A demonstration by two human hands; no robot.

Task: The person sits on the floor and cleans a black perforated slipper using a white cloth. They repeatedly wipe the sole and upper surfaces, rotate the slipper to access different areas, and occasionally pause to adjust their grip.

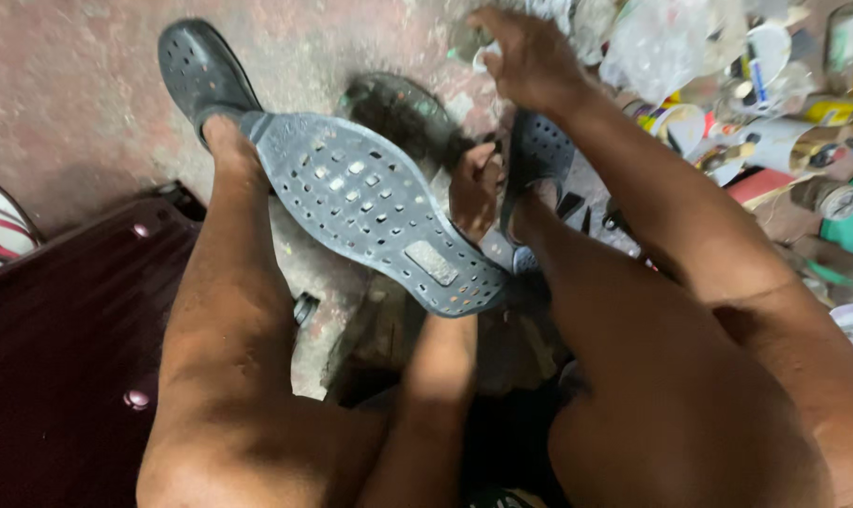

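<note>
Grey sole: a perforated rubber shoe sole (374,212) lies tread-up across the person's bare legs, its toe end touching the left shin and its heel end low at the middle of the view.
Left hand: the left hand (475,191) is closed around the far edge of the grey sole near its heel end, fingers curled over the rim; it holds the sole.
Right hand: the right hand (530,58) is raised over the clutter at the floor's far edge, fingers bent down onto something small and pale; whether it grips that thing I cannot tell.
Left foot: a dark perforated clog (200,73) is worn on the left foot, resting on the concrete floor (78,103) toward its far left part.
Right foot: a second dark perforated shoe (539,155) sits just beyond the left hand, partly hidden by the right forearm.
Floor: reddish, worn, stained concrete.
Right edge of floor: a heap of tubes, tins and plastic wrappers (756,94) is crowded together, too blurred to sort.
Near left: a dark maroon case (59,357) with round studs lies beside the left thigh.
</note>
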